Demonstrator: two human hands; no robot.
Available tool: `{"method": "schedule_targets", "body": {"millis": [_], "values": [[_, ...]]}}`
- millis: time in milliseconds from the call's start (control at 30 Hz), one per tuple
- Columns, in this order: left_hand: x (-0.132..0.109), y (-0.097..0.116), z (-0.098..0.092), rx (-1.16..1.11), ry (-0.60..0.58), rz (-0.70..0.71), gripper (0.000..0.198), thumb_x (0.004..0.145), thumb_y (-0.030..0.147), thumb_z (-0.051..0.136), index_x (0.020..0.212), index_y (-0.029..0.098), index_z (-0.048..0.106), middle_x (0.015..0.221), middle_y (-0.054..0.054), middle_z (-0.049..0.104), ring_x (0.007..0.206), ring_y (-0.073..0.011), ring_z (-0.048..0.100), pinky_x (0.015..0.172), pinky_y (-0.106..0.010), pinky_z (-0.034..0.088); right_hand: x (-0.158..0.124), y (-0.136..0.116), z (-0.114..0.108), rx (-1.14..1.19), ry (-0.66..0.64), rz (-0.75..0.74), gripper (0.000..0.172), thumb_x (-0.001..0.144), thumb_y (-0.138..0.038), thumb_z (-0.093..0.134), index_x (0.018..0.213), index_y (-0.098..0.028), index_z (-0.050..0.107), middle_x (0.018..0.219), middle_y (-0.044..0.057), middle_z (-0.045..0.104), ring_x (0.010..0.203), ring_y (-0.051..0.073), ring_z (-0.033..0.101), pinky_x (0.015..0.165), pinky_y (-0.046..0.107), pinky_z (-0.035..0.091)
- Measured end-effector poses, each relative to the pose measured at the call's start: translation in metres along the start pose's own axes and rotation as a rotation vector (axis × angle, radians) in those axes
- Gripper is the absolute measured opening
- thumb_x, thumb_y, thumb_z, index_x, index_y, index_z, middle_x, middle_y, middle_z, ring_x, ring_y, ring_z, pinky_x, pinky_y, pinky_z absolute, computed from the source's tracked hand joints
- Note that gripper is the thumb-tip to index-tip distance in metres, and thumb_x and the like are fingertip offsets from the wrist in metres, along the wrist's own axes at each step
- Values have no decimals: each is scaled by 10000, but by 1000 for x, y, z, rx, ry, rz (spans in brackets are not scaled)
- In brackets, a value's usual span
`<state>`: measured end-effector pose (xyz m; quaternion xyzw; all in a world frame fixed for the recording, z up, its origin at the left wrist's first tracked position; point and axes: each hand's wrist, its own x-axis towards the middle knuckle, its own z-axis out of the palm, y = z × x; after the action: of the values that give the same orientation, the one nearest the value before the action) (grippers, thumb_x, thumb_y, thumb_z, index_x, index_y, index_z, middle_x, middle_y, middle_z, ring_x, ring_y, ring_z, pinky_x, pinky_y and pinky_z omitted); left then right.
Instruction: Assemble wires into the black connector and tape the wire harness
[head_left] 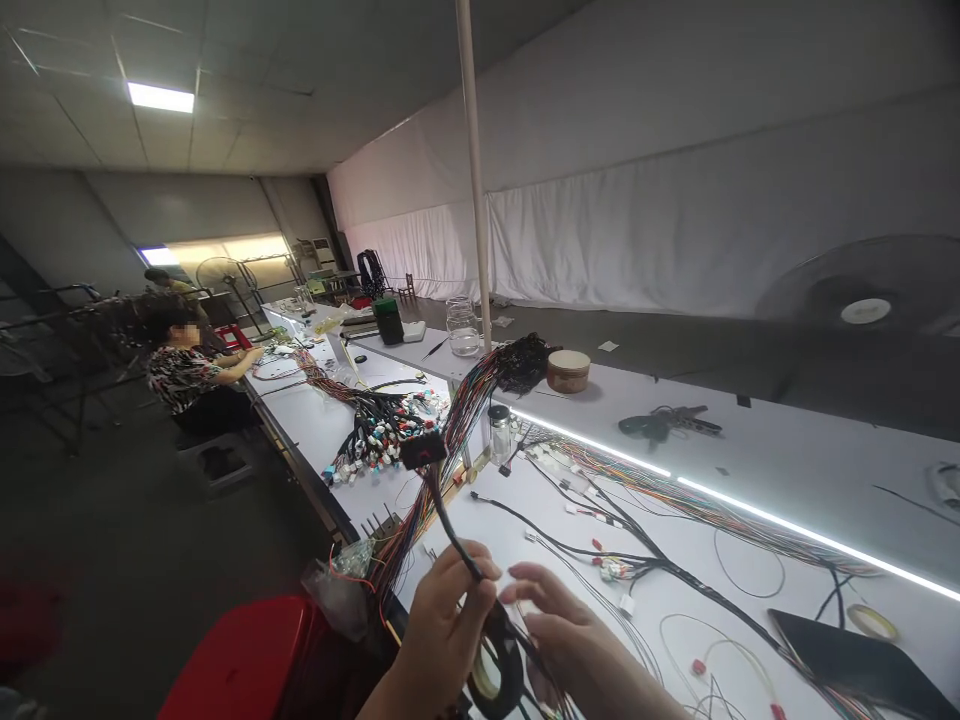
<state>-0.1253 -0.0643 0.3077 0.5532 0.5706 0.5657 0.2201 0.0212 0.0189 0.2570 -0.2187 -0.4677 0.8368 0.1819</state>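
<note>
On the flat white workbench [517,490], a branching black-wrapped wire harness [675,572] lies beyond and right of the bare right hand [559,625]; a flat black rectangular panel [862,665] sits farther right, perhaps touching it. Behind, on the raised white shelf [795,470], a round tan tub [568,372] stands right of a clear glass jar [463,335].

The cable [444,515] in the left hand [448,622] has a dull, tape-like wrap; the tape roll [511,675] just beside it looks smooth. Left of the hand, the red stool [240,650] is glossy plastic, the bag [336,598] crinkled clear plastic. Beyond, the jar [500,443] looks glassy, the curtain [570,240] pleated cloth.
</note>
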Motion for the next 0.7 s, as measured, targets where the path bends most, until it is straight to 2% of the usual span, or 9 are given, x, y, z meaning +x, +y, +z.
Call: {"method": "schedule_targets", "body": {"millis": [100,167,200,233,300,400,533,633,700], "values": [[1,-5,6,-32,97,-126,230,909,391,519,888,206,655,980,-64,606,566,-109,548,501,-232,476,-9,3,-3,-311,5,-307,312,781,-334,651,1085,-282,604,1136,71,571,609,111,549,573,269,469],[2,-6,12,-68,143,-215,253,901,418,528,871,198,650,865,-42,633,508,-101,522,477,-226,449,-10,4,-2,-461,24,-488,204,795,-384,658,956,-260,674,1118,94,578,672,148,556,636,308,476],[3,-7,14,-98,175,-246,277,898,435,529,858,191,652,791,-28,639,493,-102,514,488,-228,447,-10,4,-1,-435,71,-506,209,815,-426,635,910,-245,680,1055,100,599,661,155,555,627,312,473],[4,-7,17,-143,212,-272,302,896,451,527,842,183,654,740,-19,643,483,-101,505,504,-230,446,-8,5,1,-340,142,-460,257,834,-472,606,889,-229,667,959,95,618,611,148,545,579,300,462],[6,-11,22,-265,308,-304,337,885,476,540,818,169,660,719,-20,658,516,-108,521,555,-236,459,-4,7,3,-56,292,-266,363,832,-551,580,918,-199,613,766,55,614,474,109,482,436,235,381],[5,-22,31,-436,355,-387,357,859,502,571,901,164,678,797,-53,697,717,-165,619,715,-276,504,2,9,5,253,374,-25,460,755,-562,661,989,-183,546,648,-8,584,347,37,344,334,156,195],[-8,-35,46,-450,171,-481,366,873,482,558,994,170,708,1075,-112,705,1056,-247,614,976,-392,451,2,10,4,327,355,4,416,752,-477,679,1012,-179,551,643,-29,568,318,12,345,305,129,172],[-14,-32,49,-349,93,-420,329,877,454,556,953,181,723,1183,-119,670,1208,-274,532,1041,-424,407,3,9,0,262,244,128,321,782,-382,623,1030,-188,559,740,-6,597,315,19,407,278,133,199],[-12,-26,44,-237,-1,-348,308,891,429,536,932,190,726,1181,-116,672,1218,-270,526,1034,-415,416,5,8,-4,206,139,255,320,758,-316,630,1048,-200,563,774,-4,603,309,19,423,266,134,188]]}}
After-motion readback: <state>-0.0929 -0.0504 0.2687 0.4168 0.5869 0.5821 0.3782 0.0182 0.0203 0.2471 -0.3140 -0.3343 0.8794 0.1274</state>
